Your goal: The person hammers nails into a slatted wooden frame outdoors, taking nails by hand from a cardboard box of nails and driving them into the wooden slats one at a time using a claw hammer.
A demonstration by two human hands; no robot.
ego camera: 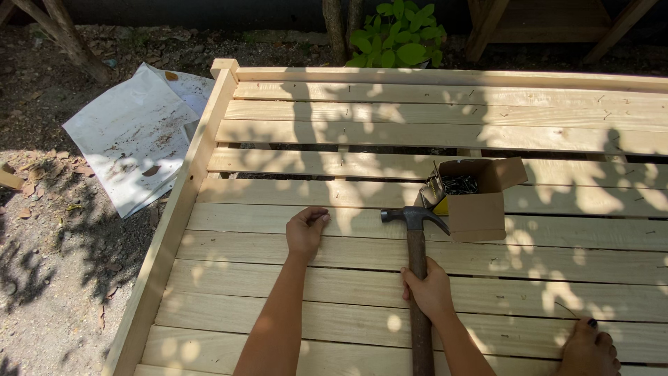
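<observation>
A claw hammer with a dark steel head and brown wooden handle point(416, 264) lies upright in view over the pale wooden slatted platform point(487, 264), its head just above a slat near the middle. The right hand point(429, 289) is clenched round the handle at mid-length. The left hand point(306, 231) rests on a slat just left of the hammer head, fingers pinched together, perhaps on a small nail, though it is too small to tell. Just right of the head stands an open brown cardboard box of dark nails point(476, 198). A bare foot point(589, 346) rests at the lower right. White crumpled sheets point(132, 132) lie on the dirt beside the platform.
</observation>
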